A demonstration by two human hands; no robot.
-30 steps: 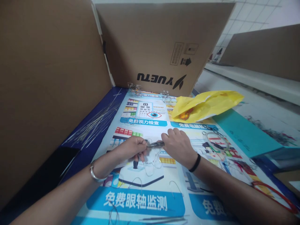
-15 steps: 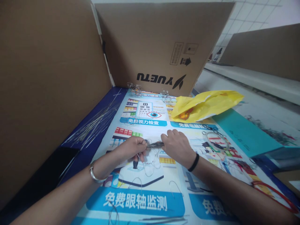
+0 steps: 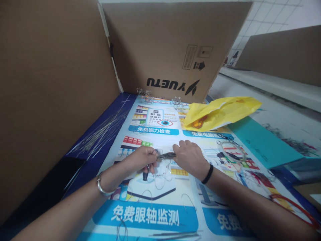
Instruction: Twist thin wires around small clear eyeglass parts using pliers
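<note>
My right hand (image 3: 190,158) is closed around a pair of pliers (image 3: 166,155), its jaws pointing left. At the tip of those jaws, my left hand (image 3: 146,158) pinches a thin wire (image 3: 163,179), bent into loops that hang down below the fingers. The exact spot where jaws and wire meet is too small to make out. Under both hands lies a printed poster sheet (image 3: 185,219). Bent wire pieces (image 3: 122,228) and a few short straight rods (image 3: 175,235) rest on it near the front edge.
Long straight wires (image 3: 100,134) lie on the blue surface at left. Cardboard panels (image 3: 155,43) stand behind and at left. A yellow bag (image 3: 225,112) sits at back right, near a teal box flap (image 3: 265,144). A wire coil (image 3: 232,150) and a red ring (image 3: 296,209) lie at right.
Hardly anything differs. Both hands and the pliers stay in almost the same place, and the view has shifted very slightly.
</note>
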